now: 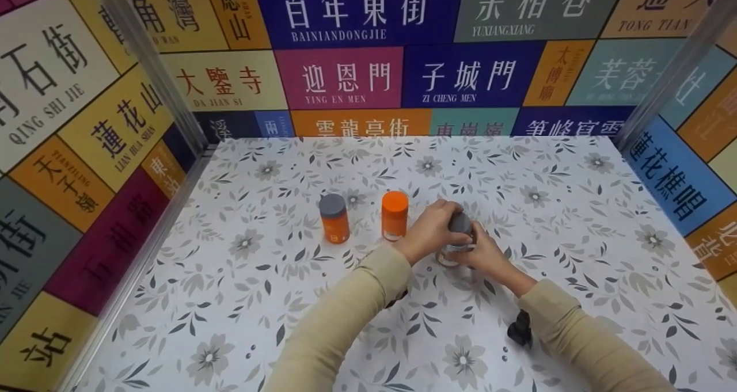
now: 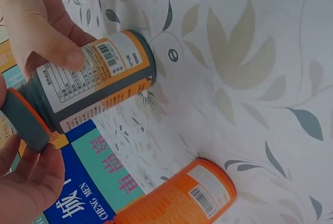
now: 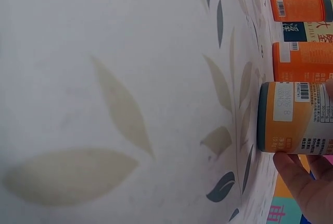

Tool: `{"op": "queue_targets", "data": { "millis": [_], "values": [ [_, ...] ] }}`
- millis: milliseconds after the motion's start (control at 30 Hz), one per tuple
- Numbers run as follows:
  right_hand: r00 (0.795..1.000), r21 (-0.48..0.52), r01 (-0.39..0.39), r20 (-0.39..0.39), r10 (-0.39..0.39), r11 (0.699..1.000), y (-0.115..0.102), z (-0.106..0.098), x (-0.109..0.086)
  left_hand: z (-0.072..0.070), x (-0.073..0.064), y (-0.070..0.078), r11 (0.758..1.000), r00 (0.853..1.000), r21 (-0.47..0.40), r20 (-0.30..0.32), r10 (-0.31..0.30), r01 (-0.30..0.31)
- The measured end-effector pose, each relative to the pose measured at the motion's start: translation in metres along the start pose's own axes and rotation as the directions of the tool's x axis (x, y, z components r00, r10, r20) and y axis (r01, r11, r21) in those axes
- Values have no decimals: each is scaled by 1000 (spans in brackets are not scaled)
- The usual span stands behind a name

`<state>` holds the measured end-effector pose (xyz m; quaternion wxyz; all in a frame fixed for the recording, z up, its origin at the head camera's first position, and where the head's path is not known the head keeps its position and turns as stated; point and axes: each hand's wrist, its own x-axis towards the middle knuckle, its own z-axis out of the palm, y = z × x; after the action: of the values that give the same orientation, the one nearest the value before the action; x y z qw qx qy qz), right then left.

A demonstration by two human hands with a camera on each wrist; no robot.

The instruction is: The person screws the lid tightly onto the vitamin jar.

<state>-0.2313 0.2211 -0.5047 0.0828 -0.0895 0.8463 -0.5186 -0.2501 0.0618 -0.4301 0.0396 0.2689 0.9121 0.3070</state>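
Note:
My left hand (image 1: 432,231) pinches a grey cap (image 2: 27,120) with an orange lower rim at the top of a supplement bottle. The bottle (image 2: 99,75) has a dark grey body with an orange and white label. Its threaded neck shows beside the cap in the left wrist view; whether the two still touch, I cannot tell. My right hand (image 1: 486,254) grips the bottle's body, thumb across the label. The bottle's base is on or close to the tablecloth (image 3: 104,52). In the head view, both hands hide much of the bottle.
Left of my hands stands an orange bottle with an orange cap (image 1: 395,213). Farther left is an orange bottle with a grey cap (image 1: 334,219). Panels with printed place names (image 1: 345,78) border the table's back and sides.

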Motion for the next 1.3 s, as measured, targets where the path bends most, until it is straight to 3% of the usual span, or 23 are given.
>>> {"op": "queue_targets", "data": {
  "millis": [200,333,533,700,767,833,967,1033,1100,1200,1300],
  "values": [
    [1000,-20,-10,-13,9,1000,2,1,2,2,4,5,984,999,172,27,31,-35],
    [1000,-27,7,-23,-8,1000,1,2,0,2,6,7,972,996,225,74,53,-69],
    [999,-44,43,-24,-44,998,0,1,-1,-2,10,4,971,979,185,166,119,-149],
    [1000,-40,8,-2,-8,999,1,1,-1,-6,14,-1,955,941,125,244,235,-271],
    [1000,-43,15,-7,-15,999,3,1,0,-7,14,-2,951,930,106,265,255,-291],
    [999,-48,33,-9,-33,998,4,1,1,-6,12,-3,960,937,81,254,239,-267],
    [1000,-56,-8,9,8,998,3,-1,1,-1,5,-2,994,992,73,108,70,-78],
    [999,-46,-38,11,38,998,2,-1,1,1,3,0,995,999,98,26,-30,27],
    [999,-32,-45,5,45,998,2,-1,1,2,1,1,986,995,133,-12,-96,97],
    [1000,1,-5,-1,5,1000,4,1,2,0,1,1,982,996,169,-2,-91,90],
    [1000,21,16,-1,-16,1000,4,1,2,-4,3,-1,985,999,172,30,-35,30]
  ]
}}
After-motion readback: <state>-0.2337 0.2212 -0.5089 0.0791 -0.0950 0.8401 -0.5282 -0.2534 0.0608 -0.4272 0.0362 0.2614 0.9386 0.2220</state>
